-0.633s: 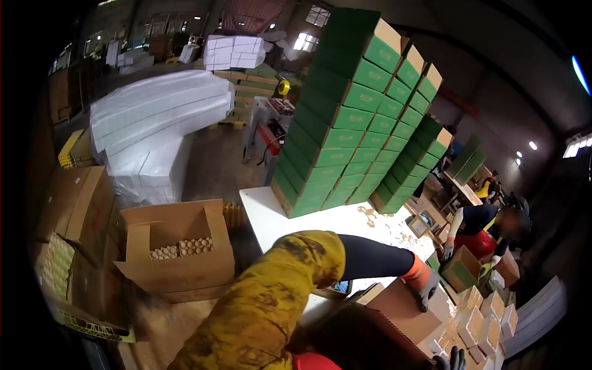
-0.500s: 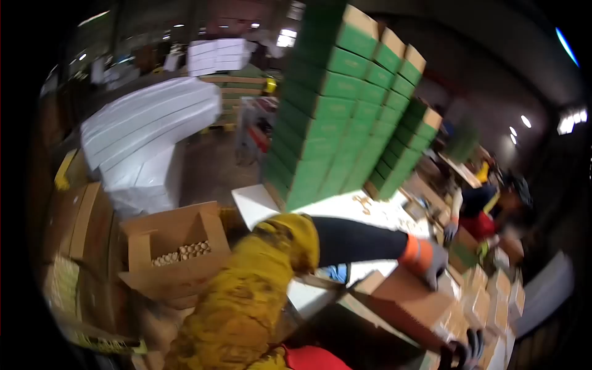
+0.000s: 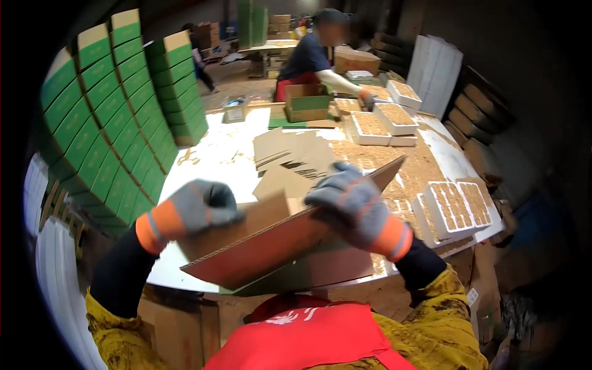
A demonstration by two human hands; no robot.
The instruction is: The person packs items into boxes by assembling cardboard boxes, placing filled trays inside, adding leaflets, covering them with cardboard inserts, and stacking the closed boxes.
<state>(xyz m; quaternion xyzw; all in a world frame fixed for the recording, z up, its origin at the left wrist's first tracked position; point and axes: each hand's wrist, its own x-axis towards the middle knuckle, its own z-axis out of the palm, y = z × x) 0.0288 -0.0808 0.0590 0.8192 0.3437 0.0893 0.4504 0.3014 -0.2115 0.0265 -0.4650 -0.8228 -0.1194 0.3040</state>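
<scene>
While the left hand (image 3: 206, 206) and right hand (image 3: 354, 200) grasp one open cardboard box (image 3: 262, 250) at the counter's (image 3: 216, 166) near edge, four stacks of green cartons (image 3: 111, 126) stand leftward; beyond, one co-worker (image 3: 308, 58) reaches among white trays (image 3: 373, 128) beside one open carton (image 3: 307, 106).

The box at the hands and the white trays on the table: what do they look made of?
Box: corrugated cardboard, matte brown with some green; its cut edge shows fluting.
White trays: probably plastic foam, pale and smooth, with thick-looking walls; rigid plastic is possible.

both gloved hands (image 3: 361, 209) grip an open cardboard box (image 3: 265, 250)
</scene>
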